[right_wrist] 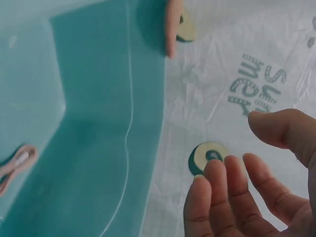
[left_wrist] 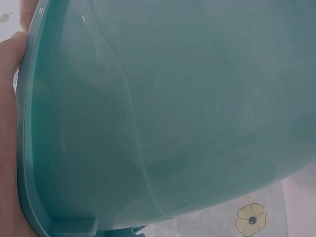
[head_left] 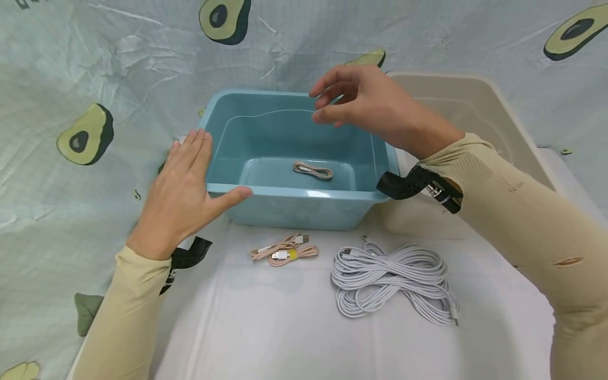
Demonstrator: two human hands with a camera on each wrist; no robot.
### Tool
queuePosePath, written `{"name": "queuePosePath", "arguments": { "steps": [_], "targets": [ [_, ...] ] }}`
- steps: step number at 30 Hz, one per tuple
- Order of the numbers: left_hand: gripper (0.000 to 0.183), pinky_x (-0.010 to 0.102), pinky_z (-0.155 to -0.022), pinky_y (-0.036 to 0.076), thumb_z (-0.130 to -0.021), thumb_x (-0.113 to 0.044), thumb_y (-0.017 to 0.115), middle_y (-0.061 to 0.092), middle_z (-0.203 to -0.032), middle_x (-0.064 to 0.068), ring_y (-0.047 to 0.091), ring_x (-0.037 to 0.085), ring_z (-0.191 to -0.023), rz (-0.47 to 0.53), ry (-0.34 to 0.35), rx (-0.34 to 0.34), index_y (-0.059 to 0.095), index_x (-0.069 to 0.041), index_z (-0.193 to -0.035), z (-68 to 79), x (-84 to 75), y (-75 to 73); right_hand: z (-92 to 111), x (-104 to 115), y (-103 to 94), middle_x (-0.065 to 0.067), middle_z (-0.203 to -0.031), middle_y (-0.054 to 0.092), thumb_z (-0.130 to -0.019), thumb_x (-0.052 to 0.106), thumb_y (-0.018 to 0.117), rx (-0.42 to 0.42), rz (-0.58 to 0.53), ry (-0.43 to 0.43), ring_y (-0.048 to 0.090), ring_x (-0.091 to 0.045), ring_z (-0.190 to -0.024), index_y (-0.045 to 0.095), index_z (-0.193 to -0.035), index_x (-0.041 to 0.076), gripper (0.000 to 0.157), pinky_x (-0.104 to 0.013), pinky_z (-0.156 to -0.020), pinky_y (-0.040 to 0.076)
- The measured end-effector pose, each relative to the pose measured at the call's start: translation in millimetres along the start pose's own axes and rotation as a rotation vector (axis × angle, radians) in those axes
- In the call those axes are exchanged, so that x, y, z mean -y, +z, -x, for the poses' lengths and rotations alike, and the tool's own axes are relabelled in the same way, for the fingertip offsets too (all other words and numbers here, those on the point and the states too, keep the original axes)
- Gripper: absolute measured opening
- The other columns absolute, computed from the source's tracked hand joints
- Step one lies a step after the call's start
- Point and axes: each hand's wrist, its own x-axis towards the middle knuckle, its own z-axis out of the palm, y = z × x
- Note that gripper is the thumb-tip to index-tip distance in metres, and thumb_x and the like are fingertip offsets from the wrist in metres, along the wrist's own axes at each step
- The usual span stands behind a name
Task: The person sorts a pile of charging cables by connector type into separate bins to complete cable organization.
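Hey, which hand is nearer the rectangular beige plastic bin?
Right. The right hand hovers just left of the beige bin; the left hand touches the left end of the rectangular blue plastic bin.

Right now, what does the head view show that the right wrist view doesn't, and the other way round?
Only head: the white cable, the beige bin and the pink pair in front of the blue bin.
Only right wrist: the readable "summer" print on the backdrop.
Both: the blue bin, the pink cable inside it, and the right hand, which holds nothing.
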Motion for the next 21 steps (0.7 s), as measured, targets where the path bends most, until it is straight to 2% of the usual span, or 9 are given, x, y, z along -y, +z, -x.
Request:
{"name": "queuePosePath", "arguments": {
  "steps": [5,13,21],
  "targets": [
    [0.108,0.046,-0.128,0.013,-0.08,-0.069,0.064,0.025,-0.161,0.019,0.022,0.034,-0.152,0.004,0.002,-0.007,0.023,0.0,-0.154,-3.2,1.1,2.0,10.7,2.8,0.9,0.001,-0.109,0.066,-0.087,0.028,0.074,-0.013,-0.009,-0.066,0.063,-0.02,-0.094,0.064,-0.111,0.022,0.028,-0.031,-0.082,0.053],
    [0.109,0.047,-0.128,0.013,-0.08,-0.07,0.062,0.027,-0.16,0.021,0.022,0.036,-0.152,0.009,-0.001,-0.009,0.023,0.001,-0.153,-5.7,3.4,3.4,26.5,5.6,7.9,-0.001,-0.105,0.067,-0.085,0.028,0.075,0.008,-0.049,-0.098,0.067,-0.019,-0.094,0.066,-0.107,0.021,0.025,-0.03,-0.082,0.053],
    [0.11,0.048,-0.127,0.013,-0.079,-0.071,0.063,0.028,-0.159,0.022,0.023,0.037,-0.151,0.006,0.006,-0.016,0.025,0.001,-0.153,-6.1,4.7,0.9,49.8,13.6,19.8,-0.005,-0.1,0.067,-0.086,0.018,0.074,0.093,-0.174,-0.129,0.067,-0.022,-0.087,0.067,-0.107,0.016,0.022,-0.03,-0.077,0.057]
  ]
}}
